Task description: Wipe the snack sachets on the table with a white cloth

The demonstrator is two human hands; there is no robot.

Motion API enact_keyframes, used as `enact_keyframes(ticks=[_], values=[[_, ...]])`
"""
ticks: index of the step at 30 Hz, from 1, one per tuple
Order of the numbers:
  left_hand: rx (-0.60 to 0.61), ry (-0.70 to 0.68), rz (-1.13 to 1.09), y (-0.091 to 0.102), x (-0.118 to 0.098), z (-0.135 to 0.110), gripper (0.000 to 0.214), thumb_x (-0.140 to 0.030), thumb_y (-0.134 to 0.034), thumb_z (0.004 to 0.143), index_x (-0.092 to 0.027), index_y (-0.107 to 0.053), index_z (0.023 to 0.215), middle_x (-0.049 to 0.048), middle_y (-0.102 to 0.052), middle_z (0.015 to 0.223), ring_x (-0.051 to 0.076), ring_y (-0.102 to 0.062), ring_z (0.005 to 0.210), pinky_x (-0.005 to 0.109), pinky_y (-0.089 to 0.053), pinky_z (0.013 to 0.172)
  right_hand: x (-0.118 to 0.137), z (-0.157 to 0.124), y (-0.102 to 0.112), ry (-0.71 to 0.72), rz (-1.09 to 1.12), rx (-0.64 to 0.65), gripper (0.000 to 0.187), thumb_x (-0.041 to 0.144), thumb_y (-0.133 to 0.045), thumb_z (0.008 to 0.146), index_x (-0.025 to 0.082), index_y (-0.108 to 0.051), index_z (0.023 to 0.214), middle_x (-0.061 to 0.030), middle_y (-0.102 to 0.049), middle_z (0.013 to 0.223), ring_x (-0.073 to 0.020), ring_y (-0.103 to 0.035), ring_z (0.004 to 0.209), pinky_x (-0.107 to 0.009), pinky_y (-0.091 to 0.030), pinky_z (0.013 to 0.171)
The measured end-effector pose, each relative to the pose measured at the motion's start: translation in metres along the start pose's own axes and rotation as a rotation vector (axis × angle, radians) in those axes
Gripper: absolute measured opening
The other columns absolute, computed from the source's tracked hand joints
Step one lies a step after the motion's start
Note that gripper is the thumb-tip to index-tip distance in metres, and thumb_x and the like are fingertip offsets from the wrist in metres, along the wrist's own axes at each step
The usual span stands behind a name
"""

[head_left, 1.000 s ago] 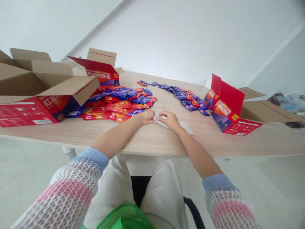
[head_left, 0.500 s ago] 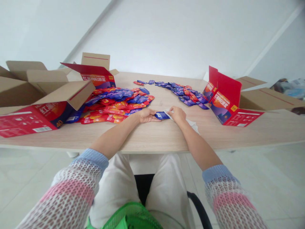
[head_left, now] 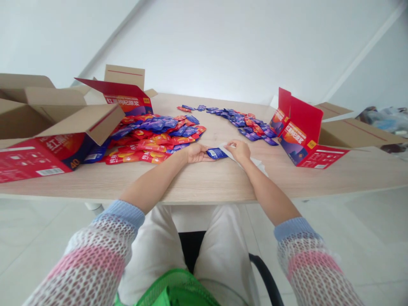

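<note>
Two hands were at work at the front of the worktop [head_left: 204, 187]. The left hand [head_left: 196, 153] lay low, its fingers stretched out and nearly flat, with the fingertips [head_left: 205, 156] at the left end of one blue sachet [head_left: 216, 153]. I could not tell whether it gripped the sachet. The sachet lay between the hands, just beside each. The right hand [head_left: 239, 151] was closed in a pinch on one white strip [head_left: 253, 163], which ran from the sachet's right end out past that hand.

Beyond the left hand lay a large pile of red and blue sachets [head_left: 156, 138]. Ahead of the right hand lay a smaller, mostly blue pile [head_left: 251, 127]. Two red cartons [head_left: 54, 155] stood left of the left hand, and two more [head_left: 302, 131] stood right of the right hand. One brown box [head_left: 28, 106] sat on each side.

Half a second earlier, both hands and the sachet had been almost the same. A second earlier, only the white strip had shown between the hands.
</note>
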State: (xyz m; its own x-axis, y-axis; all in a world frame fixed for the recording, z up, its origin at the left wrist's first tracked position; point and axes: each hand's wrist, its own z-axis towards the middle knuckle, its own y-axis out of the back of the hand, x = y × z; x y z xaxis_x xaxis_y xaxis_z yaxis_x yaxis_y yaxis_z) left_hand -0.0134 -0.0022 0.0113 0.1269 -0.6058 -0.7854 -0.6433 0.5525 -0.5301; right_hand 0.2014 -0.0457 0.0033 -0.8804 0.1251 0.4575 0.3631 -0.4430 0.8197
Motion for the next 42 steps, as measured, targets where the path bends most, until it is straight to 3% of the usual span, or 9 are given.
enact_keyframes(ticks=[7, 13, 18, 23, 26, 31, 35, 38, 42], values=[[-0.081, 0.083, -0.049, -0.004, -0.009, 0.005, 0.058, -0.051, -0.028, 0.091, -0.002, -0.053, 0.107, 0.0193, -0.066, 0.084, 0.029, -0.068, 0.078, 0.043, -0.055, 0.071, 0.032, -0.016, -0.008, 0.300, 0.110, 0.159, 0.038, 0.057, -0.054, 0.081, 0.031, -0.071, 0.103, -0.0028, -0.069, 0.100, -0.0195, -0.061, 0.090, -0.027, -0.042, 0.078], [-0.094, 0.049, 0.010, 0.003, -0.005, 0.014, 0.035, -0.031, -0.031, 0.093, -0.008, -0.056, 0.104, 0.0105, -0.067, 0.075, 0.022, -0.066, 0.064, 0.039, -0.056, 0.067, 0.045, -0.019, -0.004, 0.477, 0.148, 0.294, 0.034, 0.053, -0.062, 0.078, 0.031, -0.072, 0.101, -0.0021, -0.068, 0.092, -0.0168, -0.060, 0.081, -0.025, -0.041, 0.074], [-0.015, 0.036, 0.061, 0.005, -0.002, 0.013, 0.028, -0.006, -0.039, 0.087, -0.004, -0.058, 0.108, 0.0117, -0.069, 0.080, 0.019, -0.067, 0.068, 0.030, -0.054, 0.072, 0.037, -0.014, 0.003, 0.510, 0.287, 0.477, 0.032, 0.045, -0.070, 0.072, 0.025, -0.074, 0.097, -0.0023, -0.070, 0.092, -0.0171, -0.061, 0.083, -0.025, -0.042, 0.077], [-0.096, 0.010, 0.118, -0.002, 0.000, 0.008, 0.033, 0.000, -0.033, 0.089, -0.004, -0.056, 0.113, 0.0127, -0.070, 0.084, 0.017, -0.068, 0.071, 0.030, -0.055, 0.072, 0.022, -0.010, 0.014, 0.453, 0.410, 0.714, 0.037, 0.044, -0.071, 0.068, 0.021, -0.074, 0.097, -0.0027, -0.073, 0.094, -0.0196, -0.063, 0.086, -0.026, -0.045, 0.078], [-0.135, -0.029, 0.153, -0.011, 0.003, 0.007, 0.033, 0.001, -0.033, 0.089, -0.004, -0.059, 0.108, 0.0132, -0.070, 0.084, 0.018, -0.069, 0.072, 0.031, -0.056, 0.073, 0.008, -0.006, 0.018, 0.321, 0.391, 0.645, 0.037, 0.043, -0.071, 0.069, 0.020, -0.074, 0.099, -0.0020, -0.073, 0.095, -0.0191, -0.064, 0.084, -0.026, -0.046, 0.077], [-0.214, -0.089, 0.182, -0.015, 0.008, 0.009, 0.033, 0.004, -0.034, 0.086, -0.004, -0.063, 0.099, 0.0131, -0.070, 0.082, 0.018, -0.069, 0.073, 0.033, -0.057, 0.073, -0.020, 0.004, 0.021, 0.006, 0.083, 0.319, 0.031, 0.043, -0.069, 0.071, 0.024, -0.075, 0.094, -0.0034, -0.073, 0.088, -0.0211, -0.065, 0.081, -0.029, -0.046, 0.073], [-0.219, -0.118, 0.216, -0.009, 0.010, 0.012, 0.027, -0.001, -0.044, 0.083, -0.005, -0.065, 0.099, 0.0134, -0.070, 0.080, 0.021, -0.069, 0.075, 0.034, -0.057, 0.072, -0.027, 0.008, 0.023, -0.218, -0.105, 0.070, 0.030, 0.048, -0.064, 0.075, 0.029, -0.074, 0.096, -0.0072, -0.071, 0.096, -0.0258, -0.064, 0.089, -0.033, -0.046, 0.074], [-0.229, -0.142, 0.236, -0.008, 0.012, 0.011, 0.027, -0.003, -0.047, 0.081, -0.008, -0.067, 0.099, 0.0122, -0.070, 0.079, 0.021, -0.068, 0.074, 0.032, -0.057, 0.071, -0.021, 0.009, 0.024, -0.143, -0.015, -0.040, 0.037, 0.049, -0.052, 0.085, 0.025, -0.072, 0.104, -0.0091, -0.070, 0.102, -0.0253, -0.062, 0.094, -0.032, -0.045, 0.077], [-0.265, -0.168, 0.274, -0.015, 0.014, 0.007, 0.027, -0.001, -0.046, 0.078, -0.008, -0.068, 0.092, 0.0107, -0.069, 0.076, 0.021, -0.067, 0.071, 0.034, -0.058, 0.068, -0.004, 0.004, 0.024, 0.189, 0.195, -0.102, 0.044, 0.044, -0.037, 0.093, 0.019, -0.068, 0.110, -0.0089, -0.067, 0.106, -0.0225, -0.058, 0.099, -0.031, -0.042, 0.086]])
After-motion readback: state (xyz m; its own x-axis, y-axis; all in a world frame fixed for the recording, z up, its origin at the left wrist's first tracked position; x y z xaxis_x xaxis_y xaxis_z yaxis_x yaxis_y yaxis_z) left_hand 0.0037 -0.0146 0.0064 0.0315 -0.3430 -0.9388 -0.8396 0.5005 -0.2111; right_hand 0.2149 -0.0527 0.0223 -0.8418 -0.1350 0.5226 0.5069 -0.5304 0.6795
